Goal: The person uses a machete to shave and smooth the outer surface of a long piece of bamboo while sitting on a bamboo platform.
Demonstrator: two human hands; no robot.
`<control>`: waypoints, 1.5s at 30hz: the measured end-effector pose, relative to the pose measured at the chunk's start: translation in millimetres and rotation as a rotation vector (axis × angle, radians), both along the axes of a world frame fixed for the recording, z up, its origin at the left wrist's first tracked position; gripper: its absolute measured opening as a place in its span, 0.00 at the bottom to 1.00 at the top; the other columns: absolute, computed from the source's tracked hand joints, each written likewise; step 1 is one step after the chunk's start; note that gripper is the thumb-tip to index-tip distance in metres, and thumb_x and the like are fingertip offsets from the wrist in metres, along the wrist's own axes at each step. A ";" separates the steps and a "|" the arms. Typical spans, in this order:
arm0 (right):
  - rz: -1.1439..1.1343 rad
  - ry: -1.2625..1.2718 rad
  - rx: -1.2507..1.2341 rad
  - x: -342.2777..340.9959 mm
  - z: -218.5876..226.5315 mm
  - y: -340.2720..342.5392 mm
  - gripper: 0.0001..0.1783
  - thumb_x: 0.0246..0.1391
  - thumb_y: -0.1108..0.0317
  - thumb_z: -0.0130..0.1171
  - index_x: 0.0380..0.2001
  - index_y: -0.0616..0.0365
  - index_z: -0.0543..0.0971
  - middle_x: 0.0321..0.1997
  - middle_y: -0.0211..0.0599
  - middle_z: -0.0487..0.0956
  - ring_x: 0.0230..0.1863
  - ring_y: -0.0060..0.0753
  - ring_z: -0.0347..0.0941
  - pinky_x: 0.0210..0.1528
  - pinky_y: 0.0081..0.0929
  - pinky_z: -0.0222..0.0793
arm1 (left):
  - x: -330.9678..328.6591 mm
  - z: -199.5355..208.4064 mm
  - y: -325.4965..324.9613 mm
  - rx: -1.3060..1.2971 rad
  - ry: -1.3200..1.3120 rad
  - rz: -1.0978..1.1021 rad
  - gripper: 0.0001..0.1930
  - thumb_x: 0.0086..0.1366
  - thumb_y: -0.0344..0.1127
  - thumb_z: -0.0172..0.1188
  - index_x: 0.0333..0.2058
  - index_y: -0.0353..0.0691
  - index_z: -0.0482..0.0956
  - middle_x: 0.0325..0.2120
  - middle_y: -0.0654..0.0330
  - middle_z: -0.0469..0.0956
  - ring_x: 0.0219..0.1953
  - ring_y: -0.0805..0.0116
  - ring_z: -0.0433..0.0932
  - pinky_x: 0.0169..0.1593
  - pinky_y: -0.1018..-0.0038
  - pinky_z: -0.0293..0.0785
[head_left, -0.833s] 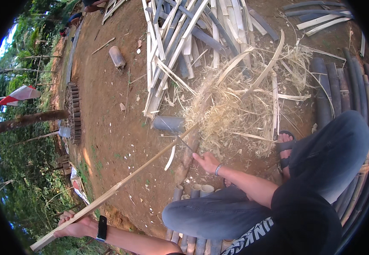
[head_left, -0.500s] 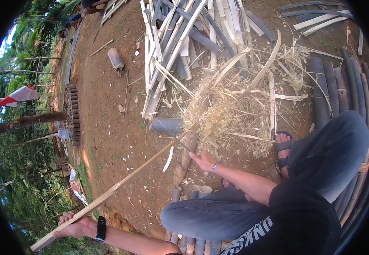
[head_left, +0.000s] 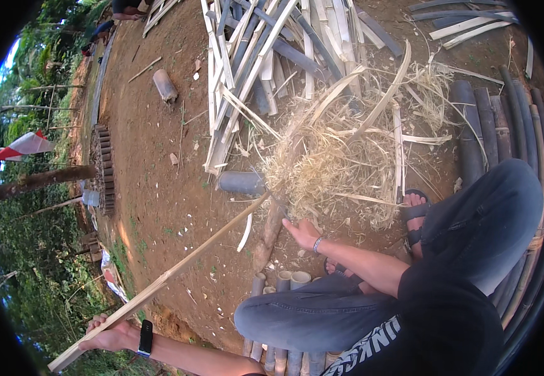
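My left hand [head_left: 110, 335], a dark watch on its wrist, is closed around the lower end of a long pale bamboo strip [head_left: 172, 271]. The strip slants up to the right, and its far end meets a log [head_left: 268, 241] on the ground by the shavings. In my right hand [head_left: 303, 233] is a knife; its thin dark blade [head_left: 281, 205] points up and left, close to the strip's far end. The fingers hide the knife's handle. Whether the blade touches the strip I cannot tell. Curly bamboo shavings [head_left: 328, 164] are heaped just beyond.
Split bamboo pieces [head_left: 247, 69] are piled beyond the shavings. A short dark bamboo section [head_left: 242, 182] lies left of the log. Bamboo poles [head_left: 472, 135] stand in a row at the right. A red and white flag [head_left: 26, 146] hangs at the left; people show at the top left.
My right hand has moved slightly right, and the blade has shifted toward the strip's far end. My left hand still grips the strip in nearly the same place. The view has shifted slightly.
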State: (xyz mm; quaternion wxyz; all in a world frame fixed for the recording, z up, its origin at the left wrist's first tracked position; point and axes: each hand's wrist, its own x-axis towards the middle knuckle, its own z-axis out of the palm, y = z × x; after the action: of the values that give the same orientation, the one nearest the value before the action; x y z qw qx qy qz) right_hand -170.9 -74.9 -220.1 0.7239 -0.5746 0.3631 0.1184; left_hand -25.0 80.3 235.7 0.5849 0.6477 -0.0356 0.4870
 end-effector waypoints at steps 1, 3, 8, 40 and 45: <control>0.052 -0.046 -0.021 -2.7 5.9 0.0 0.42 0.52 0.28 0.43 0.05 0.55 0.62 0.08 0.28 0.62 0.11 0.27 0.59 0.15 0.39 0.57 | 0.5 1.2 -0.6 0.006 0.000 -0.004 0.32 0.66 0.67 0.30 0.22 0.42 0.59 0.17 0.63 0.58 0.18 0.72 0.60 0.21 0.81 0.61; 0.055 -0.028 -0.044 -4.0 -7.2 -3.5 0.42 0.52 0.28 0.44 0.05 0.56 0.62 0.08 0.29 0.62 0.11 0.27 0.58 0.15 0.39 0.57 | 2.3 2.2 1.9 0.018 0.004 -0.018 0.32 0.66 0.67 0.30 0.22 0.42 0.59 0.17 0.63 0.58 0.18 0.72 0.60 0.21 0.79 0.62; -0.010 0.014 -0.012 3.9 -3.3 -6.7 0.43 0.52 0.27 0.41 0.05 0.56 0.61 0.09 0.31 0.64 0.11 0.27 0.60 0.15 0.39 0.57 | 2.1 3.1 -2.0 0.005 0.016 -0.024 0.31 0.67 0.66 0.30 0.24 0.42 0.59 0.17 0.62 0.58 0.18 0.70 0.61 0.23 0.77 0.64; 0.076 0.184 -0.012 -16.4 -45.4 -25.4 0.48 0.49 0.26 0.45 0.18 0.72 0.74 0.17 0.52 0.74 0.22 0.46 0.74 0.33 0.43 0.69 | 1.1 10.0 -28.1 0.009 -0.025 -0.008 0.30 0.67 0.66 0.33 0.23 0.43 0.60 0.17 0.63 0.58 0.18 0.71 0.61 0.21 0.80 0.63; 0.110 -0.064 -0.136 -27.5 -1.6 8.6 0.45 0.51 0.29 0.47 0.12 0.68 0.71 0.16 0.48 0.74 0.21 0.42 0.73 0.31 0.44 0.68 | -3.4 6.7 -30.7 -0.061 0.011 -0.007 0.30 0.65 0.67 0.35 0.23 0.43 0.60 0.17 0.62 0.60 0.18 0.70 0.63 0.24 0.74 0.67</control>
State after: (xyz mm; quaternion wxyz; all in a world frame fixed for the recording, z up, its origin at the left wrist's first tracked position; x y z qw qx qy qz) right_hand -198.5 -66.3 -221.8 0.6869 -0.6449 0.3149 0.1148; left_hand -28.4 49.6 242.3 0.6061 0.6323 -0.0197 0.4821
